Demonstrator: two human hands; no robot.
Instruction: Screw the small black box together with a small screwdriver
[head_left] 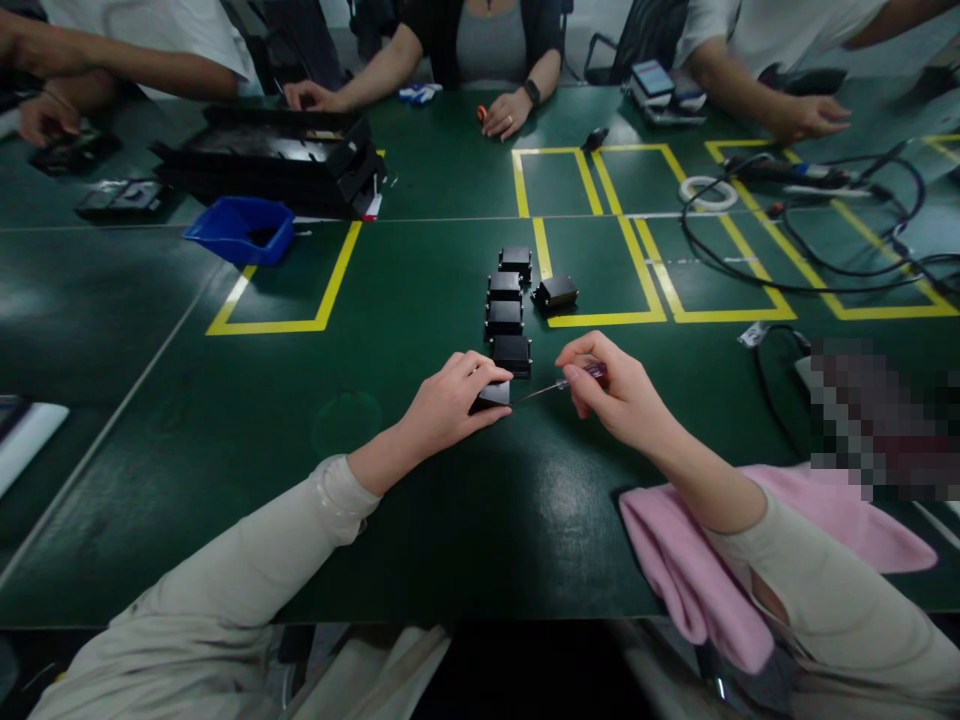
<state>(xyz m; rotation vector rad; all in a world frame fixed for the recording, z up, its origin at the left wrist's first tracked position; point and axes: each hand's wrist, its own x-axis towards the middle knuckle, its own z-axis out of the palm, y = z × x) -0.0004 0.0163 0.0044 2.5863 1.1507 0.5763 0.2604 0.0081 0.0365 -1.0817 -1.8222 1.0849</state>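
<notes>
My left hand grips a small black box on the green table, thumb along its near side and fingers over the top. Between the fingers of my right hand is a screwdriver with a clear, purplish handle. Its thin shaft points left, and the tip meets or nearly meets the right side of the held box. Beyond it, several similar black boxes stand in a row leading away from me. One more black box sits to the right of that row, turned at an angle.
A blue bin and stacked black trays stand at the far left. Black cables coil at the right beside a white tape roll. A pink cloth lies under my right forearm. Co-workers' hands rest across the table.
</notes>
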